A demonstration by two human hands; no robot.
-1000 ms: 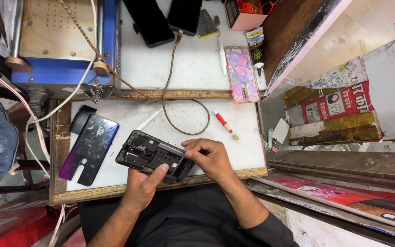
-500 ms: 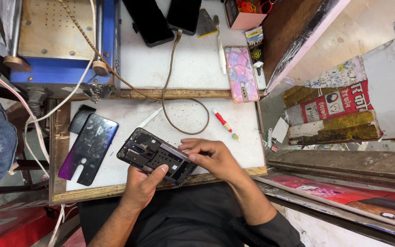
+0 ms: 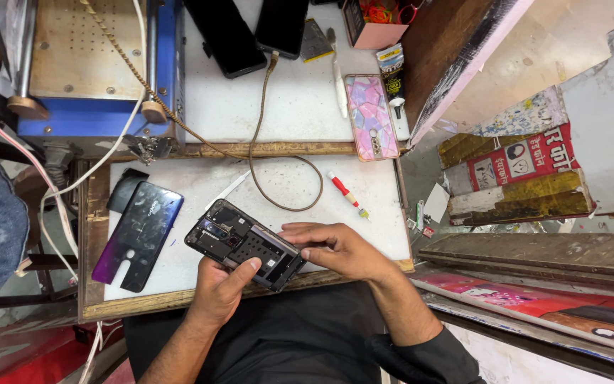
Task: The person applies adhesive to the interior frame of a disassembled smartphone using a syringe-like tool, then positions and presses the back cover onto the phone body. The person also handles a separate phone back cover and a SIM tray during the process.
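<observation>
A: Start close in. What is in the hands?

B: An opened phone [image 3: 244, 244], back cover off, its dark inner frame and camera block facing up. It sits low over the near edge of the desk [image 3: 293, 114], tilted, camera end toward the far left. The left hand [image 3: 220, 293] cradles it from below, thumb laid across the near long edge. The right hand [image 3: 341, 249] comes in from the right, its fingers [image 3: 305, 229] closed down on the phone's lower end, tips pressed to the edge there.

A: How would you expect it to handle?

B: Light and stiff, I judge, but delicate with the back off: exposed boards, and likely glass on the hidden face. The frame rails look like the safe place to hold, along the long edges as the left hand does, keeping off the open middle.

A: And farther out?

B: Just left of the phone lies its glossy purple-black back cover [image 3: 138, 234], flat on the white mat, apart from the hands. Beyond the right hand, a small red-handled screwdriver [image 3: 346, 193], and a braided cable [image 3: 287, 178] looping across the desk. Farther still, a pink marbled phone case [image 3: 372, 116], two dark phones [image 3: 254, 28] lying flat, and a blue machine with a perforated plate [image 3: 87, 60] at the far left.
</observation>
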